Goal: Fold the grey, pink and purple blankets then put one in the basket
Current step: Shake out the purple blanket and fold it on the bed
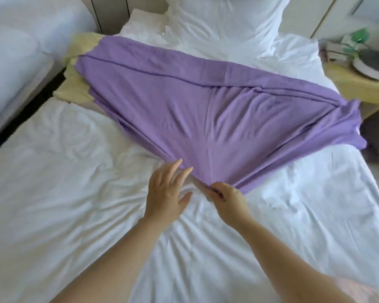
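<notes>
I see my right hand (227, 201) pinching the near edge of the purple blanket (201, 110) on the bed (74, 193); my left hand (166, 191) hovers beside it, fingers spread.

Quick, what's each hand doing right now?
Left hand: open, holding nothing.
Right hand: gripping the purple blanket by its near edge.

Left arm: bare, reaches forward from the lower left.
Left hand (165, 193): palm down, fingers spread and nearly straight, thumb out to the right; it holds nothing.
Right arm: bare, comes in from the lower right.
Right hand (229, 201): fingers curled, it pinches the near edge of the purple blanket (184, 110).
Hands: just beside each other, apart.
</notes>
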A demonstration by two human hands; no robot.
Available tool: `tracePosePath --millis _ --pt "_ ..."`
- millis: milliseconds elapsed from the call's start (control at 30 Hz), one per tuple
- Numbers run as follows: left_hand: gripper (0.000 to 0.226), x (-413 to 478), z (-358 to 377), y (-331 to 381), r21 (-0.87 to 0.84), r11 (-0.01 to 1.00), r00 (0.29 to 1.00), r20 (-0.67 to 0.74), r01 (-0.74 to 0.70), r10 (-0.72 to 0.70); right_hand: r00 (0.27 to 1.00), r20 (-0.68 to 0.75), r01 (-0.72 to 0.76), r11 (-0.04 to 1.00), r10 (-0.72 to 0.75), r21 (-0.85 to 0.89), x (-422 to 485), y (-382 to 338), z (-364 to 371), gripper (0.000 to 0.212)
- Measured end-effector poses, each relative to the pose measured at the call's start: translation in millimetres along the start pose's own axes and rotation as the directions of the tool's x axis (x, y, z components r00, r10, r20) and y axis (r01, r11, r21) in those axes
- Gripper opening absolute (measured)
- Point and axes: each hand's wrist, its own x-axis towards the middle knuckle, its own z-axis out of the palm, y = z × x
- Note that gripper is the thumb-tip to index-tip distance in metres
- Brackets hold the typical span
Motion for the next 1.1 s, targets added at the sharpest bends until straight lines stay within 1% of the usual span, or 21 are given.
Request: tracePosePath --millis 67,100,133,200,267,333,400,433,500,567,600,667,700,733,800,833,900,1000,1033,1100 --pt "0.034 18.2 -48.1 18.9 -0.047 0.996 0.997 -0.024 -0.075 0.074 0.999 -0.036 0.023 0.996 -0.019 0.092 -21.2 -39.0 -39.3 0.031" --pt "0.021 26.8 -72.4 28.5 -0.071 0.992 0.994 -0.037 -0.103 0.100 0.999 -0.046 0.035 0.986 -0.028 0.161 -32.2 -58.3 -59.4 0.030" --pt "0.013 34.5 -96.5 39.0 -0.105 0.987 0.992 -0.043 -0.122 0.118 0.998 -0.050 0.059 0.971 -0.048 0.234 -43.6 -77.4 -79.3 0.030" --pt "0.014 44.2 -143.9 62.1 -0.222 0.966 0.991 -0.056 -0.131 0.121 0.991 -0.072 0.134 0.931 -0.117 0.338 -66.2 -114.9 -116.2 0.030" --pt "0.017 46.9 -192.0 88.0 -0.340 0.933 0.989 -0.117 -0.120 0.084 0.975 -0.124 0.219 0.904 -0.186 0.367 -89.2 -148.9 -148.7 0.030" --pt "0.018 47.0 -241.4 111.7 -0.407 0.903 0.980 -0.190 -0.140 0.067 0.952 -0.169 0.299 0.886 -0.254 0.354 -113.3 -177.0 -177.5 0.025" --pt "0.018 44.2 -290.4 132.6 -0.431 0.880 0.969 -0.219 -0.202 0.115 0.930 -0.194 0.360 0.882 -0.313 0.303 -138.5 -198.3 -200.1 0.017" --pt "0.016 41.6 -314.2 142.7 -0.434 0.869 0.962 -0.225 -0.239 0.152 0.918 -0.202 0.386 0.886 -0.341 0.257 -151.8 -207.1 -209.0 0.017" --pt "0.013 34.2 -357.5 160.0 -0.444 0.845 0.946 -0.256 -0.298 0.199 0.895 -0.213 0.428 0.889 -0.393 0.161 -177.1 -219.8 -222.2 0.027" --pt "0.012 24.0 -396.8 173.7 -0.482 0.817 0.935 -0.303 -0.317 0.184 0.896 -0.237 0.414 0.901 -0.377 0.131 -202.6 -226.0 -231.7 0.041" --pt "0.013 19.0 -415.2 178.7 -0.509 0.801 0.933 -0.319 -0.315 0.164 0.902 -0.255 0.387 0.914 -0.348 0.124 -214.6 -226.6 -235.9 0.045" --pt "0.016 10.5 -448.3 183.7 -0.539 0.787 0.936 -0.324 -0.301 0.136 0.908 -0.303 0.336 0.934 -0.288 0.121 -236.1 -225.7 -243.7 0.045" --pt "0.017 6.6 -462.3 184.7 -0.544 0.787 0.944 -0.301 -0.289 0.139 0.905 -0.341 0.319 0.937 -0.256 0.144 -244.7 -226.4 -247.6 0.043" --pt "0.016 2.5 -473.6 185.4 -0.546 0.793 0.957 -0.247 -0.270 0.156 0.893 -0.393 0.308 0.935 -0.221 0.174 -252.8 -229.3 -251.8 0.041" --pt "0.014 -6.3 -486.1 187.5 -0.524 0.822 0.974 -0.081 -0.222 0.211 0.851 -0.497 0.315 0.921 -0.167 0.231 -268.3 -243.3 -260.4 0.038" --pt "0.014 -11.8 -488.2 188.3 -0.511 0.836 0.974 -0.004 -0.197 0.227 0.840 -0.520 0.331 0.907 -0.157 0.261 -275.7 -253.4 -264.4 0.036" --pt "0.026 -23.7 -487.6 187.1 -0.499 0.851 0.963 0.109 -0.162 0.247 0.836 -0.524 0.366 0.879 -0.166 0.307 -290.6 -276.1 -270.9 0.032" --pt "0.052 -39.2 -482.4 184.7 -0.429 0.884 0.935 0.199 -0.187 0.294 0.828 -0.536 0.376 0.873 -0.165 0.312 -308.6 -307.1 -275.8 0.018" --pt "0.052 -42.6 -481.2 185.2 -0.430 0.886 0.938 0.206 -0.170 0.280 0.825 -0.541 0.373 0.875 -0.161 0.309 -312.5 -315.4 -275.1 0.016" --pt "0.044 -45.8 -481.2 189.3 -0.459 0.880 0.961 0.165 -0.123 0.220 0.823 -0.548 0.370 0.874 -0.151 0.315 -318.9 -327.5 -270.3 0.013"
